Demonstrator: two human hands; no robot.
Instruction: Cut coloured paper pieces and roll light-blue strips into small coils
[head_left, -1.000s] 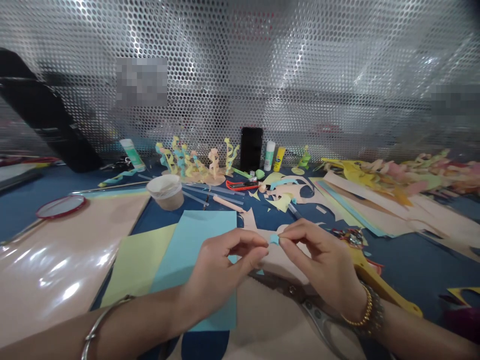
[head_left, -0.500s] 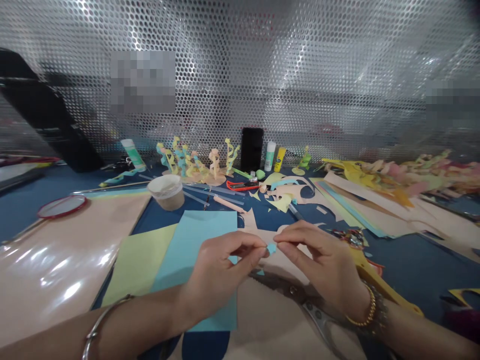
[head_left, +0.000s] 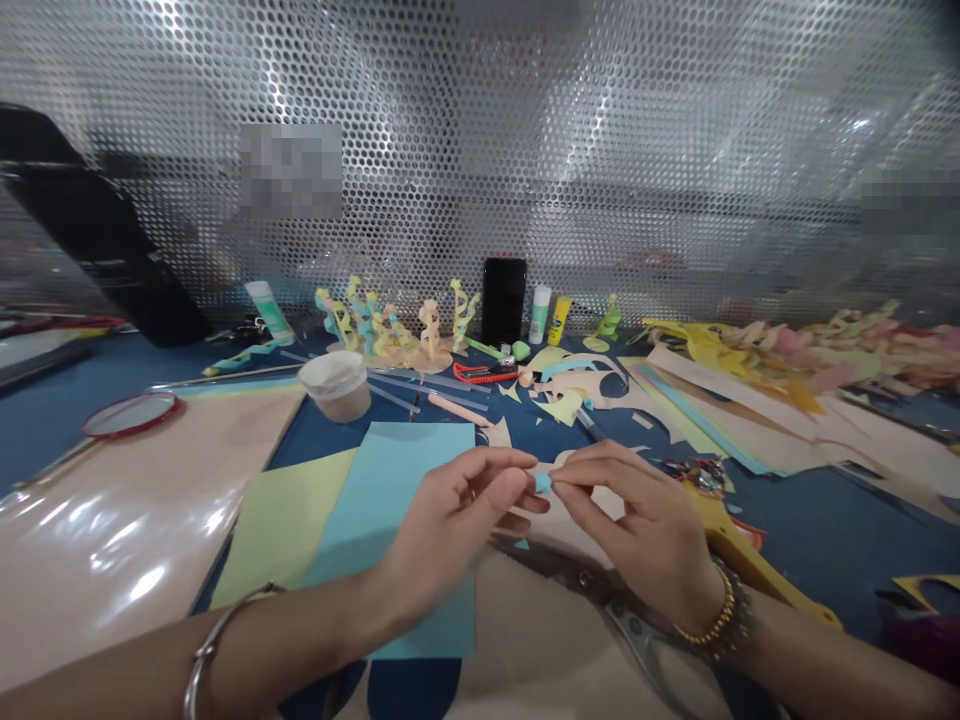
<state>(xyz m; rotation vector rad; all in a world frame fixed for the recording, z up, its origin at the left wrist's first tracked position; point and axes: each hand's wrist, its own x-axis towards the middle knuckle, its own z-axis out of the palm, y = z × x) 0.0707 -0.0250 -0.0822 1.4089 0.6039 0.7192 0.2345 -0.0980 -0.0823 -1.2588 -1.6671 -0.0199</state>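
A tiny blue paper piece (head_left: 543, 483) is pinched between the thumb and index finger of my right hand (head_left: 645, 520). Just left of it, my left hand (head_left: 457, 520) has its thumb and fingers apart, with nothing seen held in them. Under my hands lie grey-handled scissors (head_left: 585, 580), partly covered by my right hand, and a pale peach sheet (head_left: 540, 640). A blue sheet (head_left: 390, 450) lies beneath my left hand, overlapping a pale green sheet (head_left: 277, 520).
A paper cup (head_left: 335, 388) stands behind the sheets. Curled paper figures (head_left: 429, 330), a black phone (head_left: 504, 300) and glue sticks (head_left: 539, 315) line the back. A yellow tool (head_left: 765, 560) lies by my right wrist, paper scraps (head_left: 570, 385) behind my hands.
The fingers of my left hand have opened and come off the blue piece, which stays in my right hand. The view has shifted slightly.
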